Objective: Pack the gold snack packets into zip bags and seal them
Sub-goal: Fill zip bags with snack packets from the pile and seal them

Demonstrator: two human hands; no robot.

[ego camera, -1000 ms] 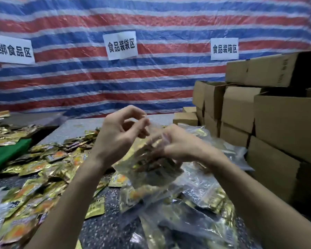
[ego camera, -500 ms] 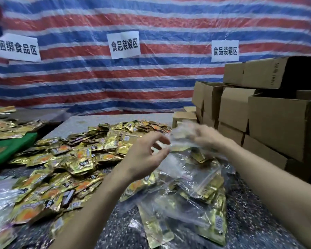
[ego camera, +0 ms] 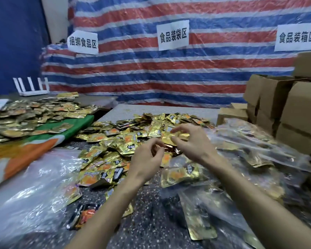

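The left hand [ego camera: 147, 159] and right hand [ego camera: 194, 143] hover side by side, fingers loosely curled and holding nothing. Below them the gold snack packets [ego camera: 126, 139] are heaped mid-desk [ego camera: 151, 223]. Filled zip bags [ego camera: 250, 146] lie toward its right edge.

cardboard boxes [ego camera: 298, 108] cut by frame's right edge, filled zip bags [ego camera: 250, 146] at surface's [ego camera: 151, 221] right edge motion-blurred, gold snack packets [ego camera: 129, 141] print unreadable, left hand [ego camera: 147, 159] and right hand [ego camera: 192, 142] fingers [ego camera: 180, 129] smeared, can't tell if either pinches a packet
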